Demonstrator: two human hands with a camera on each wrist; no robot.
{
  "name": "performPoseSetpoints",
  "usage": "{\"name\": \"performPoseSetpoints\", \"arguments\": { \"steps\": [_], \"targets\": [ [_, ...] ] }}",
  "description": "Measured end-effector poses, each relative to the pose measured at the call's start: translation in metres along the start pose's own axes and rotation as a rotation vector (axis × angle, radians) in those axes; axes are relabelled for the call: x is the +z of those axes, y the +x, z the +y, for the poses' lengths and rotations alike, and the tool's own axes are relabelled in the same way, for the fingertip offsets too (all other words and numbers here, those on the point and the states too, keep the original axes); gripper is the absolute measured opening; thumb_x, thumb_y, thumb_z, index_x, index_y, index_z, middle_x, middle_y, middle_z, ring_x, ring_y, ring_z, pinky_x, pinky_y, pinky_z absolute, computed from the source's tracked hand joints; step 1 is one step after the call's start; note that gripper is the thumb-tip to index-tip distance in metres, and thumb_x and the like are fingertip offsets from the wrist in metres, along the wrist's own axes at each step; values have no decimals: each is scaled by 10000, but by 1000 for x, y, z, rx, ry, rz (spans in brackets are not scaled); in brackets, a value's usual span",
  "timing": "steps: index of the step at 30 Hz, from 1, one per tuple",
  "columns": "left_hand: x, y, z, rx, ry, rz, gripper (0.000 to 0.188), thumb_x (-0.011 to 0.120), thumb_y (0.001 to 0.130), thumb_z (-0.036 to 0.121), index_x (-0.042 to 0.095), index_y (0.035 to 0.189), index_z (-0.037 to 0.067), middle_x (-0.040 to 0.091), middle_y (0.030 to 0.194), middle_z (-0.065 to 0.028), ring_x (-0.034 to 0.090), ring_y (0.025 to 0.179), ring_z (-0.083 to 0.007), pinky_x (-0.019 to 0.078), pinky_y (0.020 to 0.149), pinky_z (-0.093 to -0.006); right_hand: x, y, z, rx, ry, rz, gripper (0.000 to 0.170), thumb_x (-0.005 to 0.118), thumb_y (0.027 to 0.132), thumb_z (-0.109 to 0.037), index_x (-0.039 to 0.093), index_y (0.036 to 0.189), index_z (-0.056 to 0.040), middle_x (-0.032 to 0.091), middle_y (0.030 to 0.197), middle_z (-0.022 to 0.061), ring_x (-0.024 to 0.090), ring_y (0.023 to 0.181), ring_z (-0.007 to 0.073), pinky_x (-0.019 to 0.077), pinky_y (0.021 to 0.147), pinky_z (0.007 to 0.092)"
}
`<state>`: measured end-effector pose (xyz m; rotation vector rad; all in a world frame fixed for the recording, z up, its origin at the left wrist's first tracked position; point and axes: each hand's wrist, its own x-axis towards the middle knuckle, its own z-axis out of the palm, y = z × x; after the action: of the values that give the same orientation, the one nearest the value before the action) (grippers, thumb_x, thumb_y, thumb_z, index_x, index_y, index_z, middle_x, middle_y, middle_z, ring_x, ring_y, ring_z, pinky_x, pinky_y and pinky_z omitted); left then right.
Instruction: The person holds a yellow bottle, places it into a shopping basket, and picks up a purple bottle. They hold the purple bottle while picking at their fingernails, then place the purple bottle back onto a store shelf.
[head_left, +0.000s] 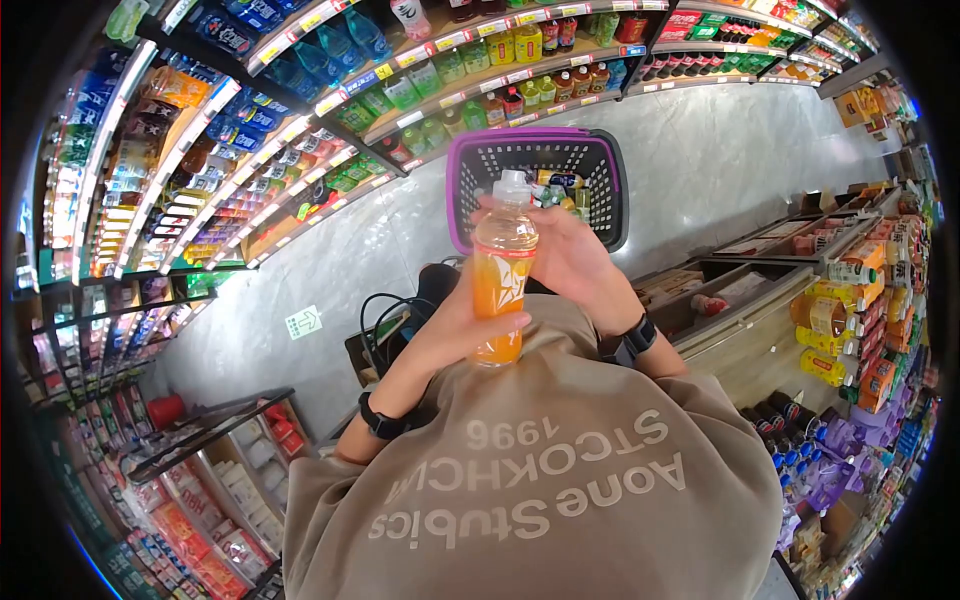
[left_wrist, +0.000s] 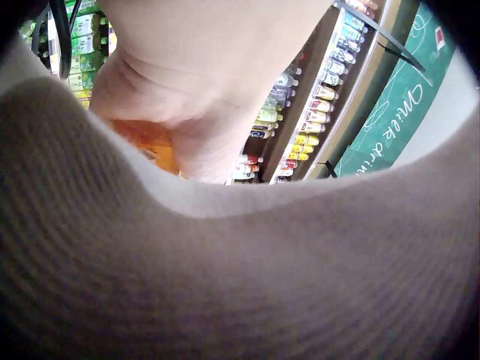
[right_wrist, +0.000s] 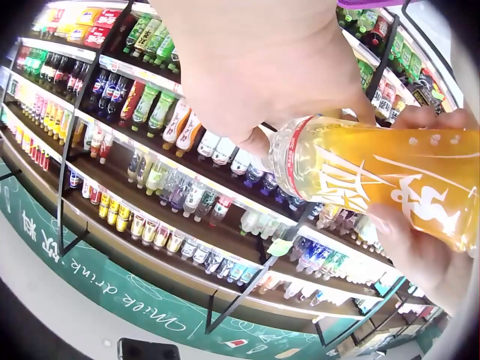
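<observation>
A clear plastic bottle of orange drink (head_left: 503, 280) with a white pattern and a pale cap is held upright in front of the person's chest. The left hand (head_left: 465, 318) grips its lower part, thumb across the front. Around the upper part and neck are the fingers of the right hand (head_left: 570, 255), partly hidden behind the bottle. In the right wrist view the bottle (right_wrist: 390, 172) lies sideways, its cap end covered by the right hand (right_wrist: 262, 64). The left wrist view shows a strip of the orange bottle (left_wrist: 146, 139) beneath the left hand (left_wrist: 202, 60).
Just beyond the hands is a black and purple shopping basket (head_left: 459, 190) with several packaged goods inside. Drink shelves (head_left: 450, 95) line the far and left sides. A low display case (head_left: 760, 290) and hanging bottles (head_left: 830, 315) stand to the right. Grey floor (head_left: 700, 140) lies between.
</observation>
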<state>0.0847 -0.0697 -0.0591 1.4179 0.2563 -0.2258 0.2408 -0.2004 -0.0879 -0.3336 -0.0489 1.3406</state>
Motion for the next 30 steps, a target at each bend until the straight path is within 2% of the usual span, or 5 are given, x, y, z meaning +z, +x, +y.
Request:
{"name": "performPoseSetpoints", "arguments": {
  "steps": [3, 6, 9, 11, 30],
  "targets": [
    [1, 1, -1, 19, -10, 4, 950, 766, 857, 154, 157, 1574, 19, 358, 1506, -108, 341, 1375, -185, 331, 1120, -345, 4, -1, -2, -11, -55, 15, 596, 536, 997, -298, 408, 1472, 40, 545, 1428, 142, 549, 1290, 255, 410, 1109, 407],
    [-1, 1, -10, 36, 45, 27, 856, 763, 881, 137, 225, 1542, 55, 529, 1286, -54, 539, 1140, -134, 467, 970, -320, 3, -1, -3, 16, -64, -9, 572, 535, 1007, -287, 420, 1468, 33, 559, 1413, 140, 557, 1280, 254, 418, 1102, 409],
    [-1, 0, -12, 14, 20, 35, 809, 765, 883, 142, 262, 1512, 56, 554, 1225, -54, 565, 1095, -133, 485, 938, -314, 2, -1, -4, 17, -92, 24, 552, 538, 1016, -284, 433, 1465, 19, 565, 1405, 136, 565, 1269, 254, 423, 1096, 415],
    [-1, 0, -12, 20, 36, 37, 777, 767, 884, 145, 287, 1489, 56, 569, 1185, -54, 581, 1065, -133, 496, 917, -313, 1, -2, -6, 41, -134, -14, 596, 513, 1033, -314, 360, 1517, -3, 501, 1476, 149, 510, 1341, 254, 381, 1141, 419],
    [0, -5, -11, 4, 5, 45, 727, 770, 889, 152, 327, 1459, 65, 585, 1141, -51, 602, 1025, -136, 509, 899, -319, -13, -2, 4, 14, -291, -46, 640, 476, 1052, -403, 303, 1552, -43, 436, 1537, 143, 436, 1412, 253, 331, 1181, 429]
  ]
}}
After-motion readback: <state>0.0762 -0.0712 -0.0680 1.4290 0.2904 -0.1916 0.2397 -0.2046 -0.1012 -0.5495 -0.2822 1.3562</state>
